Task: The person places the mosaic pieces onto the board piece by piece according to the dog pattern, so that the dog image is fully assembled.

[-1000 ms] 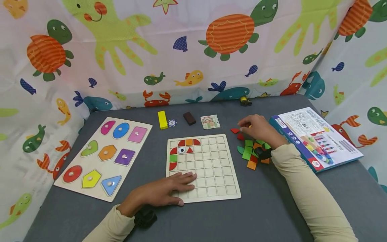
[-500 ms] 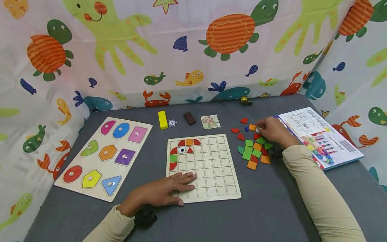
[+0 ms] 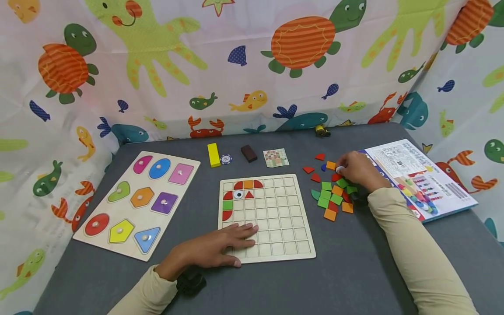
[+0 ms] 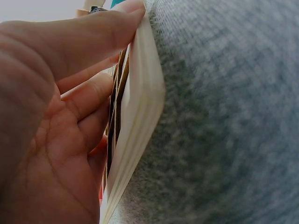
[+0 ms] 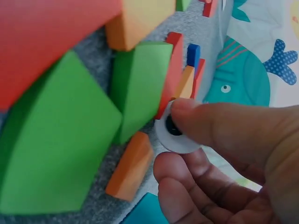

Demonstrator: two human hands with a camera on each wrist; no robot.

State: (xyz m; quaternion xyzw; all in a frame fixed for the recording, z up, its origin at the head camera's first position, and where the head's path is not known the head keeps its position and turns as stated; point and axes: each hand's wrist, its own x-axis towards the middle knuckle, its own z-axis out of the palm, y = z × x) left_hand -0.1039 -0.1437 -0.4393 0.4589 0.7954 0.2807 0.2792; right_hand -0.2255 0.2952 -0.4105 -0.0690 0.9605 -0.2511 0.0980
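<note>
Grey table [image 3: 354, 271]: left hand [image 3: 220, 249] flat, fingers straight on grid board [image 3: 275, 227]; right hand [image 3: 356, 168] curled, pinching white eye disc [image 5: 175, 133] over tile pile [image 3: 332, 197].

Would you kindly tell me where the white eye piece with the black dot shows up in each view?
Head: the eye piece sits at the right hand's fingertips, above the loose tile pile.
Left wrist: not in it; only the left hand on the grid board's edge.
Right wrist: centre, eye piece pinched between fingers.
Shared landmark: the grey tabletop.
</note>
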